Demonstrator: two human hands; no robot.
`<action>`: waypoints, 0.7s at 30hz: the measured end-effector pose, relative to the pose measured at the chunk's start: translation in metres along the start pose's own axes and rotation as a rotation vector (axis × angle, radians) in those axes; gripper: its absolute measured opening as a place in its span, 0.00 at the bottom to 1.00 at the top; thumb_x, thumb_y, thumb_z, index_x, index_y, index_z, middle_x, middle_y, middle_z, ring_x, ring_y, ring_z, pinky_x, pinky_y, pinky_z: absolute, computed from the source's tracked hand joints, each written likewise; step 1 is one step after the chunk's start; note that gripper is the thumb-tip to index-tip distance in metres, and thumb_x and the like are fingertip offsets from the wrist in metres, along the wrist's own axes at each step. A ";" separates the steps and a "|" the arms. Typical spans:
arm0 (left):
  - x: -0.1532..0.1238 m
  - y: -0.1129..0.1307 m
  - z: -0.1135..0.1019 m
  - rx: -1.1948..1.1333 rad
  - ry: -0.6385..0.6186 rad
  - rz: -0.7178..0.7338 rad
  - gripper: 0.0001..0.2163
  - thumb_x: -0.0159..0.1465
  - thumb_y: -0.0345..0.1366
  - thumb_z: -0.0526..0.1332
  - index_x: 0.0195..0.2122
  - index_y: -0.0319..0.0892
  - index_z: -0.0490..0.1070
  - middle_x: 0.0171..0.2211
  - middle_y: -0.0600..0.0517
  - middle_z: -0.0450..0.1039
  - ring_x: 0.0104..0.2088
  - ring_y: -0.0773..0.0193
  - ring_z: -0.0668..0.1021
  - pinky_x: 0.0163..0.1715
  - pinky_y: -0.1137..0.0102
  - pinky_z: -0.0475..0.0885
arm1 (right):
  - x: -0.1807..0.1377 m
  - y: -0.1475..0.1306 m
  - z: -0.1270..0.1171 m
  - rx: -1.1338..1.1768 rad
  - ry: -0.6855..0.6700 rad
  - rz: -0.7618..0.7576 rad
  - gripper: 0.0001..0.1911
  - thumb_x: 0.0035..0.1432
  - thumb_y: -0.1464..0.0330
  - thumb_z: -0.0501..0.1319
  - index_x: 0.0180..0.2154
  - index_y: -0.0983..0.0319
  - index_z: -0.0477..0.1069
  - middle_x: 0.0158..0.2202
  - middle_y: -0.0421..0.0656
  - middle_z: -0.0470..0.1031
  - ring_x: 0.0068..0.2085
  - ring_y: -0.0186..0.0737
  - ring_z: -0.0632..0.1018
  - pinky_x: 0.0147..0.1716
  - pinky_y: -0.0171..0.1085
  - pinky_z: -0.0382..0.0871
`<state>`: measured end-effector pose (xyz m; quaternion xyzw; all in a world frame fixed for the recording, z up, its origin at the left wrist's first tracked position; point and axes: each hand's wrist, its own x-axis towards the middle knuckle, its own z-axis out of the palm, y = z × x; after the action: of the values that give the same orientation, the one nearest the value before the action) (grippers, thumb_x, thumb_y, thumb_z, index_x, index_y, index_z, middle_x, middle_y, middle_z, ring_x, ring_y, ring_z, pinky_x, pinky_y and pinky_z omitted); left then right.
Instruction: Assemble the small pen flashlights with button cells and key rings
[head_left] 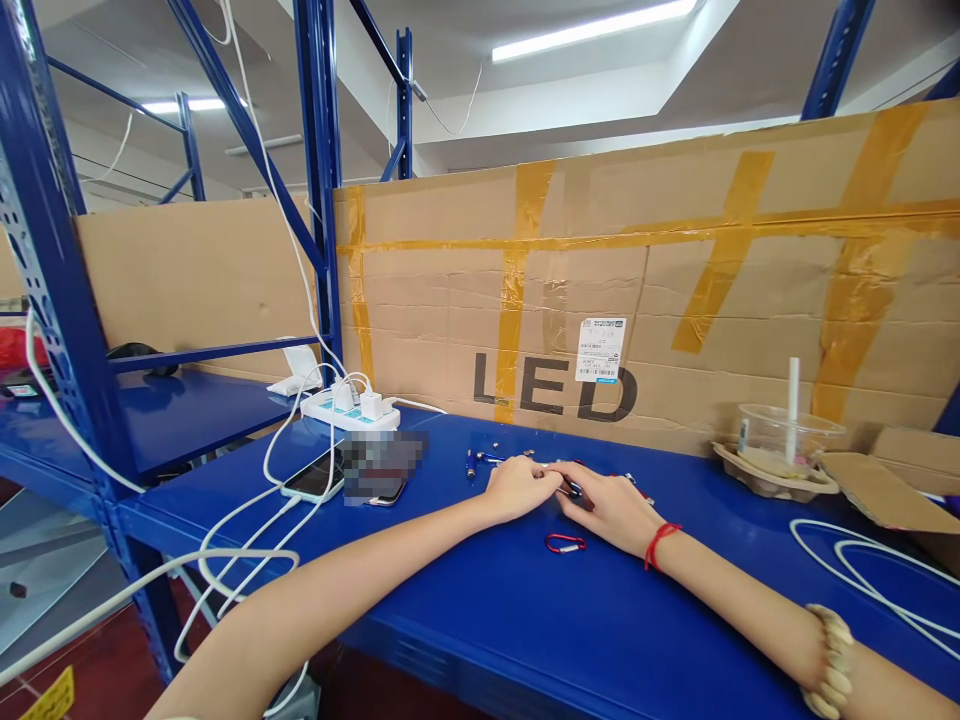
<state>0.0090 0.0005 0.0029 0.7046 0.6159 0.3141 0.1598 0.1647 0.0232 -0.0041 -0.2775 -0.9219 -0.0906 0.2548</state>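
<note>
My left hand (521, 488) and my right hand (609, 506) meet over the blue tabletop, fingertips touching. The fingers of both are bent and closed together. Between them shows a small dark, shiny piece (573, 490), mostly covered by the fingers, so its kind cannot be made out. Just in front of the hands lies a red carabiner (565, 543) with a silver gate. Beyond my left hand are small blue metal pieces (471, 463). A few small red and silver pieces (646, 495) lie past my right hand, partly hidden.
Left of the hands lie a phone (315, 475) and a white power strip (351, 412) with trailing white cables (289, 545). A plastic cup with a straw (793, 410) sits in a carton tray (772, 484) at right, near a white cable loop (862, 565). Taped cardboard (435, 300) walls the back.
</note>
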 end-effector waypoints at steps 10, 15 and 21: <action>0.005 -0.008 0.003 0.000 -0.040 0.059 0.18 0.56 0.40 0.45 0.18 0.40 0.67 0.17 0.54 0.65 0.23 0.65 0.70 0.22 0.75 0.58 | 0.002 0.003 0.005 -0.070 0.028 -0.025 0.16 0.55 0.70 0.48 0.46 0.57 0.60 0.38 0.38 0.74 0.25 0.33 0.75 0.21 0.31 0.63; 0.005 -0.006 0.001 0.033 -0.060 0.041 0.17 0.57 0.40 0.44 0.19 0.40 0.68 0.18 0.54 0.67 0.25 0.65 0.71 0.23 0.75 0.59 | 0.001 0.003 0.005 -0.077 0.034 -0.022 0.14 0.55 0.69 0.48 0.44 0.57 0.61 0.39 0.39 0.73 0.25 0.33 0.74 0.21 0.31 0.62; 0.005 -0.005 0.000 0.046 -0.063 0.047 0.17 0.57 0.40 0.46 0.19 0.40 0.69 0.17 0.54 0.66 0.25 0.64 0.71 0.23 0.75 0.59 | 0.001 0.001 0.003 -0.098 0.024 -0.029 0.14 0.56 0.69 0.47 0.44 0.58 0.62 0.37 0.39 0.72 0.23 0.31 0.73 0.20 0.30 0.63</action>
<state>0.0055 0.0065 0.0010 0.7319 0.6008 0.2813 0.1556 0.1634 0.0253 -0.0062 -0.2754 -0.9170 -0.1427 0.2507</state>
